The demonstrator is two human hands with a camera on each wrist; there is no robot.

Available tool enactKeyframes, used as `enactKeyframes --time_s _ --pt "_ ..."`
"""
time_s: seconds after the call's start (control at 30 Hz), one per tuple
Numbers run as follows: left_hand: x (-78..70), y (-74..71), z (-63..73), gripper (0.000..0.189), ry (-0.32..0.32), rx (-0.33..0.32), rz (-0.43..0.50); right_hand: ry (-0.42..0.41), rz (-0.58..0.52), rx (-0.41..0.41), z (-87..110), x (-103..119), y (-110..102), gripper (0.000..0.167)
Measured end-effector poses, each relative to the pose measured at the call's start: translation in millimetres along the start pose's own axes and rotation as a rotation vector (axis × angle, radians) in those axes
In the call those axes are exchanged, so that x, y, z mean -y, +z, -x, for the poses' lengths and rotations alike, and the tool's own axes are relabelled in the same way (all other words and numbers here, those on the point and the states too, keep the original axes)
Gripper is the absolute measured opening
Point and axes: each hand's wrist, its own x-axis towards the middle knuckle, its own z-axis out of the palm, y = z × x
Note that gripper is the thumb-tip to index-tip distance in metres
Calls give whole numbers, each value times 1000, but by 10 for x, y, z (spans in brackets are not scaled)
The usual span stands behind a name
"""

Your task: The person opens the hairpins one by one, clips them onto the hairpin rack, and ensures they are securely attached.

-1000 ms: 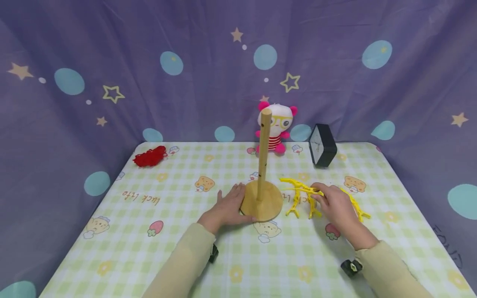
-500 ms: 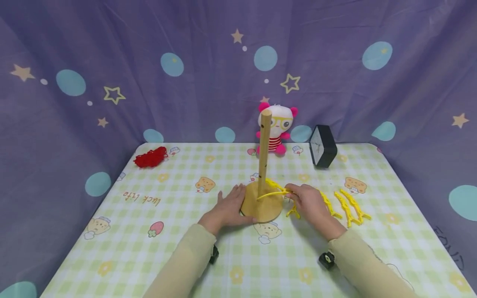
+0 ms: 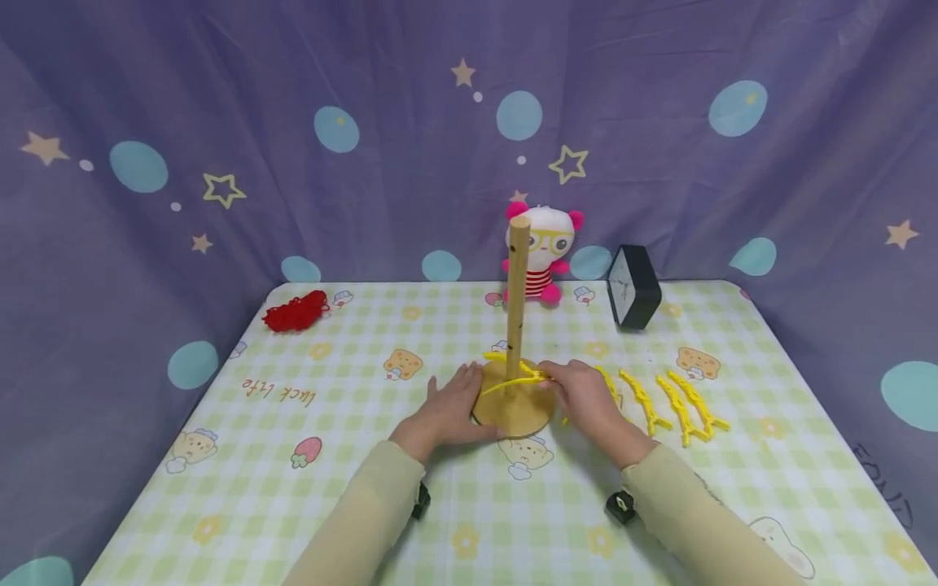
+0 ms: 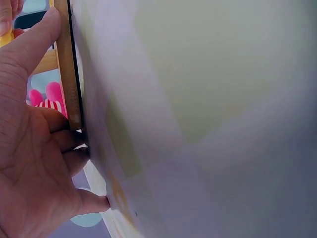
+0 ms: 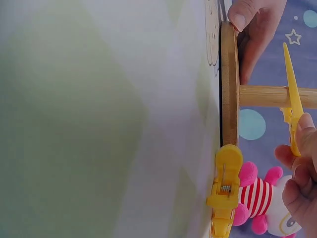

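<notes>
A wooden stand (image 3: pixel 516 301) has an upright post on a round base. My left hand (image 3: pixel 454 407) holds the base at its left rim, thumb on the near side and fingers round the far side. My right hand (image 3: pixel 586 399) pinches a yellow spring clip (image 3: pixel 522 380). The clip's two long arms are spread, one in front of the post and one behind it, low over the base. In the right wrist view the front arm (image 5: pixel 292 84) crosses the post. Beside the base lies another yellow clip (image 5: pixel 228 183) with a metal spring, partly covered by my right hand in the head view.
Several more yellow clips (image 3: pixel 641 400) lie to the right of my right hand. Behind the stand sits a panda plush (image 3: pixel 540 252). A black clock (image 3: pixel 635 287) stands back right, and a red netted bundle (image 3: pixel 296 311) lies back left. A curtain hangs behind the table.
My right hand has carried the yellow clip leftward from beside the base to the post, its arms now spread either side. My left hand has stayed on the base.
</notes>
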Motion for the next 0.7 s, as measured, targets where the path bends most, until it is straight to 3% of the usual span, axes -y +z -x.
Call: enactKeyframes --time_s 0.23,0.47,0.7 --pt "6 3 3 113 -2 -5 -1 47 -65 71 14 -22 -30 30" --pt "22 18 -8 113 -12 -3 4 137 -103 155 81 -91 -215 57" --pt "19 16 -9 113 -3 2 5 242 -47 154 305 -291 -491 42"
